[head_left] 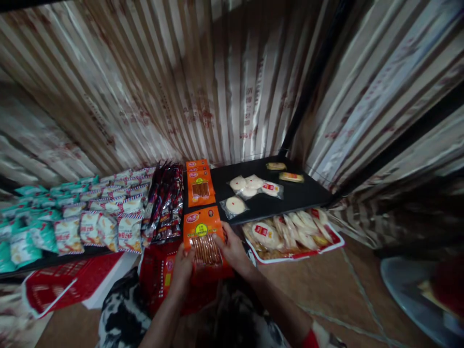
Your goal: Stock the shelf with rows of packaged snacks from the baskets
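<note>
The orange snack packet (203, 223) is hanging between the 2 hands just in front of the black shelf (304, 193), its upper part overlapping the shelf's front edge from this angle; whether it is touching that edge, I cannot tell. The likeliest trouble is a slip: the slick film is bearing on few contact points, so if 1 thumb eases, the packet could be swinging down toward the red plastic basket (154, 270) below. A second risk is crowding. The dark red-purple packets (168, 205) are lying close on the left, and a clear-wrapped round white cake (235, 206) is sitting near on the right, so a sideways drift could be nudging either. Pushing forward too low could be catching the lower edge on the shelf, or disturbing the row of orange packets (200, 188) lying directly behind. Squeezing hard could be bending the brown sticks showing through the window.

The left hand (183, 265) is pinching the packet's left edge, thumb in front and the other fingers mostly hidden behind it. The right hand (234, 246) is gripping the right side, its thumb lying across the front near the window and its fingers curling around the edge. Both hands are closing only as far as the packet's thickness; whether they are holding 1 packet or several stacked, I cannot tell.
</note>
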The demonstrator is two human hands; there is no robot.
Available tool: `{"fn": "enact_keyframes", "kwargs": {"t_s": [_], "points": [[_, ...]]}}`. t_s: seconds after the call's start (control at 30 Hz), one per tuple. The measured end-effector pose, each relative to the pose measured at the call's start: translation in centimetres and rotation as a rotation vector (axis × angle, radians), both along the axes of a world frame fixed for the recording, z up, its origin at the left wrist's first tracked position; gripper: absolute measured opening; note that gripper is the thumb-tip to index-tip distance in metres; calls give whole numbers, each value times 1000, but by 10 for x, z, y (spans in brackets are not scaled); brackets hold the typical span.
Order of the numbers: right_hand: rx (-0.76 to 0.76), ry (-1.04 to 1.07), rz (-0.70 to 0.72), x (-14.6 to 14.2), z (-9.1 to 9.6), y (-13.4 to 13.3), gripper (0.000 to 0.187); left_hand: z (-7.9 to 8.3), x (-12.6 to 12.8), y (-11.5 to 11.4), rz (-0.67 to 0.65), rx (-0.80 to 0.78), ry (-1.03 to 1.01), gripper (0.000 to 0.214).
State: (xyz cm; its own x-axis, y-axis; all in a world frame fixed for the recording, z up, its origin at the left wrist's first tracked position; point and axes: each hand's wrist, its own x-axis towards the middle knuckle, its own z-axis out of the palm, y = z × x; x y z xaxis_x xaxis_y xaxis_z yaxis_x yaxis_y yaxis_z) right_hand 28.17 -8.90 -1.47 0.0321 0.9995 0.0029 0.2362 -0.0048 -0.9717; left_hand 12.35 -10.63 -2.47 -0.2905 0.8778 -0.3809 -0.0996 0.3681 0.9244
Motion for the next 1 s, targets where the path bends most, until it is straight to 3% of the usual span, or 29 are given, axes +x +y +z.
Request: {"fn": "enact_keyframes", "kwargs": {"t_s": [0.1, 0.2, 0.33, 0.47, 0.7, 0.9, 1.0], "points": [[16, -200, -58, 7, 8, 39, 37, 7, 16, 39, -13, 84, 58, 37], [-10, -337, -81, 11, 16, 79, 40, 11, 30, 81, 13, 107, 239, 47], [-59, -475, -104, 12, 21, 125, 50, 20, 41, 130, -36, 20, 504, 65], [-19, -607, -83, 12, 18, 161, 50, 33, 50, 164, -82, -38, 598, 67], [-62, -784, -52, 5, 6, 201, 39, 31, 54, 193, -55, -23, 692, 67], [-118, -910, -27, -2, 1, 208, 35, 17, 56, 202, -172, -43, 952, 53], [-131, -967, -21, -3, 0, 208, 36, 9, 59, 203, -170, -43, 1006, 49]]}}
